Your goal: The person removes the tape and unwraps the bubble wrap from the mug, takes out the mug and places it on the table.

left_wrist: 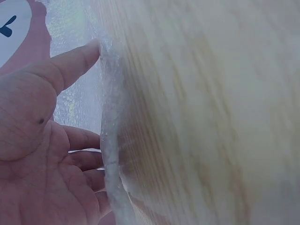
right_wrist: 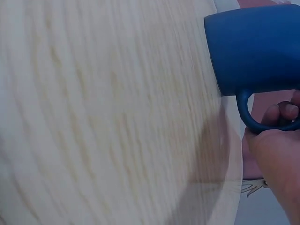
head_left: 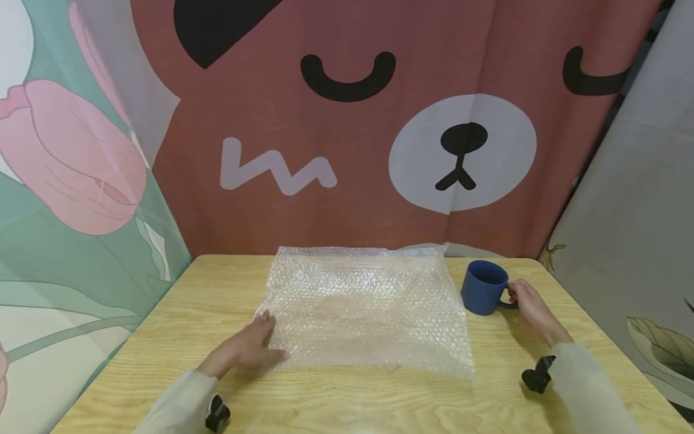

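Observation:
A sheet of clear bubble wrap (head_left: 368, 307) lies spread over the middle of the table. My left hand (head_left: 246, 346) rests at its left edge, thumb and fingers spread. In the left wrist view, the fingertips of that hand (left_wrist: 47, 122) touch the edge of the bubble wrap (left_wrist: 110, 140). To the right of the sheet is a blue mug (head_left: 482, 289), upright with its handle toward the right. My right hand (head_left: 534, 310) grips the handle; the right wrist view shows the fingers of this hand (right_wrist: 279, 154) curled through the handle of the mug (right_wrist: 258, 51).
The wooden table (head_left: 347, 401) has rounded far corners. A curtain with a brown bear print (head_left: 347, 217) hangs right behind its far edge. Printed cloth (head_left: 65, 271) hangs on the left, and a grey curtain (head_left: 629, 241) on the right.

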The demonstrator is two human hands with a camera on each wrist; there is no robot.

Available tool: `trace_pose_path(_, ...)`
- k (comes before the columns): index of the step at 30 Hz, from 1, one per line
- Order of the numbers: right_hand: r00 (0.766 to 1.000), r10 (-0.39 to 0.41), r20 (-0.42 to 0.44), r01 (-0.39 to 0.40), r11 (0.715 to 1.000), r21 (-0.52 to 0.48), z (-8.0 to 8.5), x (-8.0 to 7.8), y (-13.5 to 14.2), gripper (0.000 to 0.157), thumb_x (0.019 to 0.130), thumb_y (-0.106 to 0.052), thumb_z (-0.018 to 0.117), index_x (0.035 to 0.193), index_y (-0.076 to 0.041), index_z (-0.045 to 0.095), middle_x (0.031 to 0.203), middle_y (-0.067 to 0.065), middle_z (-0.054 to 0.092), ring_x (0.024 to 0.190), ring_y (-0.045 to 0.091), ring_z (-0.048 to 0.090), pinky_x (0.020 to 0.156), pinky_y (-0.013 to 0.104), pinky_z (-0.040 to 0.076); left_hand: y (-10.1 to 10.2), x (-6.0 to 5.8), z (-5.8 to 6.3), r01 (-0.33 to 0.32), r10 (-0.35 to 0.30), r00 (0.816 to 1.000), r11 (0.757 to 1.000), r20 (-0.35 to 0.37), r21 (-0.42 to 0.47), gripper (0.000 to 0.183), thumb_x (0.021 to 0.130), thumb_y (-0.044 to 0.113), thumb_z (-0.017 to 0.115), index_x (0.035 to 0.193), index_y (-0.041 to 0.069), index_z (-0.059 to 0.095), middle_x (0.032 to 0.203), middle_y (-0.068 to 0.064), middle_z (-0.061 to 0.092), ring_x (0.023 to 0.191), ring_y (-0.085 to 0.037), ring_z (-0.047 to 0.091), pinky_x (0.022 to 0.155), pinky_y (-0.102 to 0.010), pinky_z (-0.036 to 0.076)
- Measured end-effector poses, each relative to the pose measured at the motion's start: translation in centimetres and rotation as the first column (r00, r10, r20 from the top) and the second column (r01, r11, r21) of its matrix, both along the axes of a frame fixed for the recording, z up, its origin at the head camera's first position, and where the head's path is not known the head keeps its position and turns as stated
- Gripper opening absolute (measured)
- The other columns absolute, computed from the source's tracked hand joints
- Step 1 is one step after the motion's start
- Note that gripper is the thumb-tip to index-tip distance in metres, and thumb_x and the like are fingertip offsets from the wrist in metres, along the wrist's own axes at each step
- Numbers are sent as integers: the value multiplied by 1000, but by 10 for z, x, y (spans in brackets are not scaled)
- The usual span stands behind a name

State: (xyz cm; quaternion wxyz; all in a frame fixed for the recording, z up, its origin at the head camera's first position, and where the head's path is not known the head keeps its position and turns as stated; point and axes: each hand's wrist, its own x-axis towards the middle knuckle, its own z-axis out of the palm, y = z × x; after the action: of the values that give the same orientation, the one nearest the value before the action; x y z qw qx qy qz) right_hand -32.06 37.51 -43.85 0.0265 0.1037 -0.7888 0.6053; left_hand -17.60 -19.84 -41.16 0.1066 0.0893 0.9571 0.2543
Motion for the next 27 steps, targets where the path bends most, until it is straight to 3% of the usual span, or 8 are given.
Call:
trace_pose_path(4, 998, 19, -61, -21, 1000, -23, 1, -6, 1, 28, 107, -20, 25, 88, -1, 34, 89, 5, 30, 81, 14, 32, 73, 24, 34, 1, 1, 0, -13, 13, 1000, 1000, -12, -1, 95, 85, 41, 73, 141, -20, 27, 149, -40, 13, 138, -52, 13, 111, -59, 15)
trace_pose_path(9, 997, 8, -77, -12, 999, -43, 4, -8, 1, 25, 105, -14, 25, 86, -1, 35, 88, 6, 31, 81, 14, 34, 72, 23, 35, 1, 1, 1, -24, 24, 1000, 1000, -4, 7, 94, 86, 41, 73, 142, -20, 26, 150, -39, 12, 138, -52, 11, 111, -59, 14)
trace_pose_path(13, 997, 20, -79, -15, 998, 54, 7, -8, 2, 27, 106, -15, 21, 90, 2, 33, 92, 12, 30, 84, 16, 34, 72, 25, 34, 3, 1, 2, -29, 28, 1000, 999, 1, 14, 95, 86, 41, 72, 143, -19, 25, 150, -38, 12, 139, -51, 11, 111, -58, 15)
trace_pose_path(20, 998, 12, -55, 2, 971, 239, 15, -3, 2, 35, 107, -20, 16, 99, 8, 36, 100, 18, 36, 92, 27, 38, 76, 31, 34, 5, 4, 0, -36, 36, 999, 999, -4, 12, 93, 87, 40, 72, 143, -19, 26, 152, -35, 13, 139, -50, 12, 112, -58, 15)
trace_pose_path(27, 996, -79, -37, 87, 916, 392, 19, 4, 4, 54, 106, -38, 22, 122, 9, 42, 125, 31, 43, 117, 47, 38, 91, 57, 36, 5, 6, 2, -45, 46, 999, 999, -6, 16, 88, 89, 39, 69, 143, -18, 28, 152, -35, 13, 140, -49, 11, 112, -58, 14)
